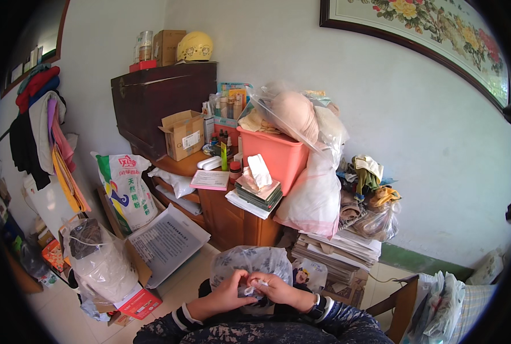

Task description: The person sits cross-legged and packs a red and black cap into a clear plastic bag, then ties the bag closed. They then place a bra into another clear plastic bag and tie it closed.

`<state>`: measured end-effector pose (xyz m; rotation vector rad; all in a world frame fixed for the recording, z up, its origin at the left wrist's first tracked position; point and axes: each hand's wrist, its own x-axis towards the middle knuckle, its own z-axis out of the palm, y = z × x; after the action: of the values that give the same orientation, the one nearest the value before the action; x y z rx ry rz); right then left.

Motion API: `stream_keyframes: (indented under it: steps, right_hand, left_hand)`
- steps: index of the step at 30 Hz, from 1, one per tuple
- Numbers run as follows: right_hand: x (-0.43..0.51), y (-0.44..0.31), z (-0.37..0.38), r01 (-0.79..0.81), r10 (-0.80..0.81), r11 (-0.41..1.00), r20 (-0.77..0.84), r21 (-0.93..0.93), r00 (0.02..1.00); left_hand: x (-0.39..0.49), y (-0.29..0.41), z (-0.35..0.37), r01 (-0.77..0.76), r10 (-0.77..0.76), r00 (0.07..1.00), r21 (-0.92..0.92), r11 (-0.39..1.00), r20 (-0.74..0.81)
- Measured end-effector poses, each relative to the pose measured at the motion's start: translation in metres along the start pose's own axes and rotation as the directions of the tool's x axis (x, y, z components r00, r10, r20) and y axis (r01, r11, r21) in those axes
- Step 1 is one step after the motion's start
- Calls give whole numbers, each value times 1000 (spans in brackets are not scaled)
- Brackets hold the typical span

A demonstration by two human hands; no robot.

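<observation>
Both hands meet at the gathered top of a translucent plastic bag in front of my lap. My left hand pinches a twisted white end of it between thumb and fingers. From the other side my right hand, with a dark band at the wrist, grips the same white end, its fingertips touching those of my left hand. Dark leaf-like patterns show on or through the bag; its contents cannot be made out.
Ahead stands a wooden cabinet bearing a pink plastic bin and a stack of boxes with tissue. Stacked papers lie to the right. A flour sack, a large wrapped bundle and a grey printed board are on the left.
</observation>
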<state>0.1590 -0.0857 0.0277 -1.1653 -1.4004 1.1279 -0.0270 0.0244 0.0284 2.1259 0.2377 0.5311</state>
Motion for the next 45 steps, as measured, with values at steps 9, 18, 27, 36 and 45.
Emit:
stream_keyframes:
  steps: [9, 18, 27, 36, 45]
  right_hand:
    - [3, -19, -16, 216, -159, 935, 212, -281, 964]
    - [-3, -32, -11, 576, -583, 301, 331, -760, 742]
    - [-1, -34, -14, 560, -658, -33, 440, -828, 611]
    - [-4, -36, -16, 373, -606, 3, 295, -928, 739]
    - [-29, -12, -22, 427, -465, 213, 293, -879, 835]
  left_hand:
    - [5, -28, -3, 98, -2, 976, -425, 900, 220]
    - [12, -26, -20, 375, -171, 912, -593, 713, 372]
    - [16, -31, -17, 430, -306, 894, -438, 790, 326]
    - [21, 9, -30, -413, 376, 910, 422, 807, 173]
    - [4, -6, -35, -422, 420, 895, 582, 695, 148]
